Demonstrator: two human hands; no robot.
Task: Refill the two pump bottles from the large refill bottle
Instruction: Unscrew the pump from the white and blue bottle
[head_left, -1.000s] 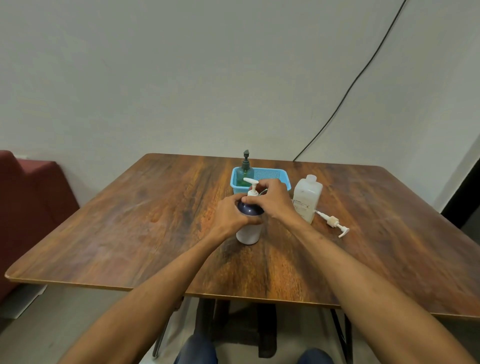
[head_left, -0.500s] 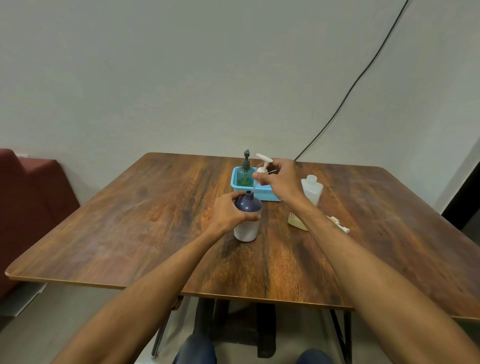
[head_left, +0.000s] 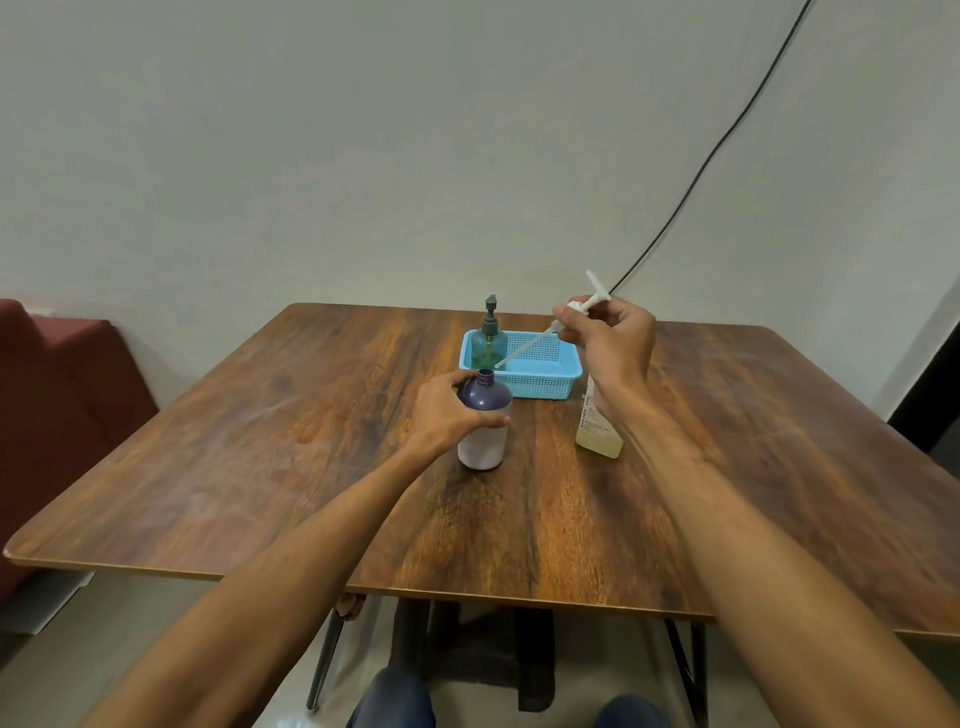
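A dark blue and white bottle (head_left: 483, 434) stands upright mid-table with its neck uncovered. My left hand (head_left: 445, 410) grips its shoulder. My right hand (head_left: 610, 340) is raised above the table and holds the white pump head (head_left: 589, 299); its long dip tube (head_left: 524, 349) slants down-left over the basket. The large pale refill bottle (head_left: 597, 431) stands right of the blue bottle, mostly hidden behind my right wrist. A green pump bottle (head_left: 488, 343) with a grey pump sits in the left end of the blue basket (head_left: 540, 384).
The wooden table (head_left: 260, 441) stands against a plain wall, with a black cable (head_left: 701, 171) running up the wall at the right. A dark red seat (head_left: 57, 395) is beside the table's left edge. My knees show under the near edge.
My right hand unscrewed the white pump from the blue bottle and lifted it up and right, drawing the dip tube fully out. My left hand kept hold of the bottle.
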